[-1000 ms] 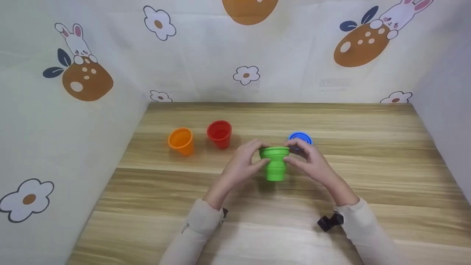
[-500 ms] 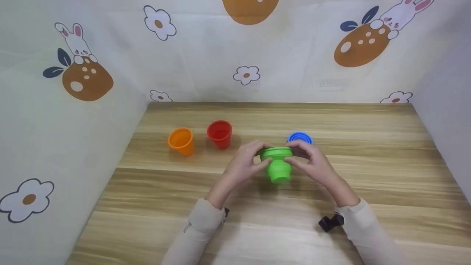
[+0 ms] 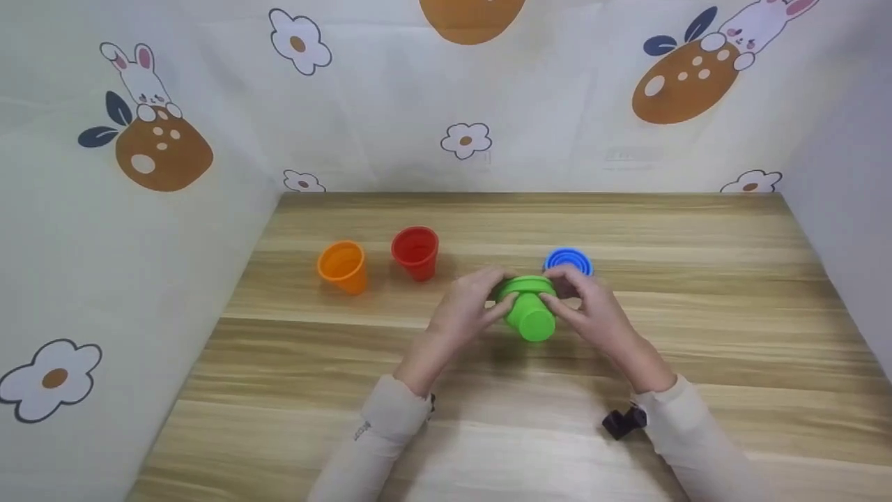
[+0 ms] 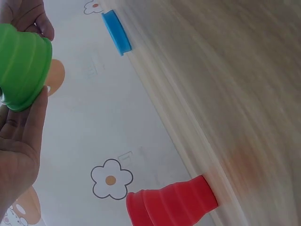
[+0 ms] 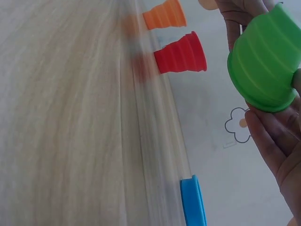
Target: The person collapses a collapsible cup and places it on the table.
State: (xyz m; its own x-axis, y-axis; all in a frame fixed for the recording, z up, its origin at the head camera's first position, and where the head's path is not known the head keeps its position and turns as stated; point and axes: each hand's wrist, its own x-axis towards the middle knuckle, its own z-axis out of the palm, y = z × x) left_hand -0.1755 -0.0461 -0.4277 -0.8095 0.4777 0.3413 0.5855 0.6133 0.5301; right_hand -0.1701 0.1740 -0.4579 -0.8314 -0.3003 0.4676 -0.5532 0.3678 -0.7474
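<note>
Green cup: I have the green cup (image 3: 529, 310) up off the worktop (image 3: 279, 362), between my two hands, tipped so its round base faces back toward me and its wide rim faces away; its wall is stepped in rings.
My left hand (image 3: 463, 307): holding the green cup by its left side, thumb on the near wall, fingers at the rim.
My right hand (image 3: 603, 310): holding the same cup from the right, with my thumb against the near wall and my fingers up by the rim.
Blue cup: the blue cup (image 3: 568, 259) sits flat on the worktop, collapsed into rings, beyond my right hand and partly covered by it in the head view.
Red cup: the red cup (image 3: 417, 254) stands upright at full height, beyond my left hand and a little to its left.
Orange cup: the orange cup (image 3: 343, 267) stands upright and extended too, just left of the red one, apart from it.
My sleeves: pale, with a black device (image 3: 622, 422) by my right wrist.
Wall: the back wall (image 3: 380, 90) carries printed flowers and a rabbit.
</note>
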